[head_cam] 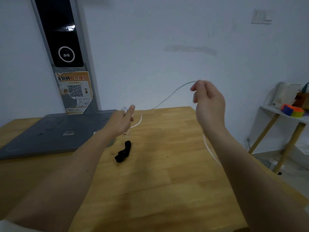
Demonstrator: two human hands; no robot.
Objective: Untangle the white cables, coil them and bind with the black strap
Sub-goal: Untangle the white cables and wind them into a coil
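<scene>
Wooden counter (167, 181) fills the lower frame; grey slab (55, 133) lies on its left rear w/ an upright black panel (58, 30) and an orange QR sticker (75, 92) above it. White shelf (284, 114) at far right holds coloured bits, too blurry to name. Right hand (209, 99) raised above counter's back edge, fingers curled, pinching white cable (168, 97) at the top of its arc; cable sags down-left toward the left hand (122, 121). Left hand low over counter, fingers curled round cable w/ a loop showing beside it. Another stretch of cable shows by the right forearm. Black strap (123, 152) lies crumpled on counter, near left hand, not touched.
</scene>
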